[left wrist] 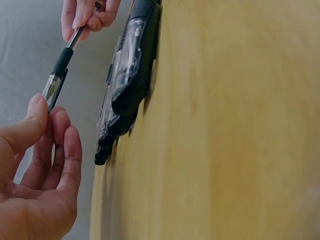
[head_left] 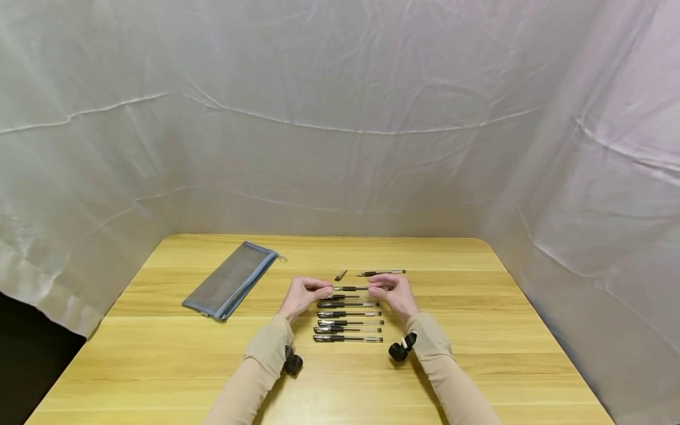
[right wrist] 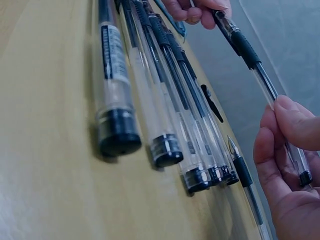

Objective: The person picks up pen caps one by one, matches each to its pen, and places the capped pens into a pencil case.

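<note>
Both hands hold one capped gel pen (head_left: 350,288) above the far end of a row of pens. My left hand (head_left: 305,298) pinches its cap end between thumb and fingers; in the left wrist view the dark grip (left wrist: 63,61) shows beyond the thumb. Clear barrel and black end plug lie in my right hand (right wrist: 287,155), pinched by thumb and fingers. Several capped black pens (head_left: 349,314) lie side by side below the hands. Beyond them rest an uncapped pen (head_left: 381,273), its tip bare in the right wrist view, and a loose pen cap (head_left: 341,275).
A grey mesh zip pouch (head_left: 231,280) with blue edging lies on the left of the wooden table (head_left: 478,366). Pale cloth (head_left: 340,165) hangs around the back and sides. Each wrist wears a small black camera (head_left: 399,351).
</note>
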The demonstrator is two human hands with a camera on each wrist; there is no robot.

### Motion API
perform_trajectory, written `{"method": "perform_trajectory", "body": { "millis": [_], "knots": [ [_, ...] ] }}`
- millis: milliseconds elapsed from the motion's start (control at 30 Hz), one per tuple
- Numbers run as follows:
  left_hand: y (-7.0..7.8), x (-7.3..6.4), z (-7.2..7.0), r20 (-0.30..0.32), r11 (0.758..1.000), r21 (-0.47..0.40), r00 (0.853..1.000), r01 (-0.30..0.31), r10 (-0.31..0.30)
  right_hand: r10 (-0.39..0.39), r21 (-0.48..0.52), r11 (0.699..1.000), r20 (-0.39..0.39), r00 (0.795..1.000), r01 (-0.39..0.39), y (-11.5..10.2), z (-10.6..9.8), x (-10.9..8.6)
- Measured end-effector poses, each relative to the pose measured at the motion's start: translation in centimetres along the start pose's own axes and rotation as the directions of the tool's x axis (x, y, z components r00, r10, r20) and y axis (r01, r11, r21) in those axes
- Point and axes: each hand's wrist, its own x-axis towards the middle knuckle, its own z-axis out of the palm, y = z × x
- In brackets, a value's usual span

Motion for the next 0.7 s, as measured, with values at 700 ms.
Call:
{"method": "perform_trajectory", "body": {
  "millis": [700],
  "knots": [
    [0.54,-0.04,0.17,-0.065,0.99,0.134,0.996,-0.053,0.063,0.037,0.054,0.998,0.06,0.998,-0.04,-0.44,-0.24,0.42]
  ]
}}
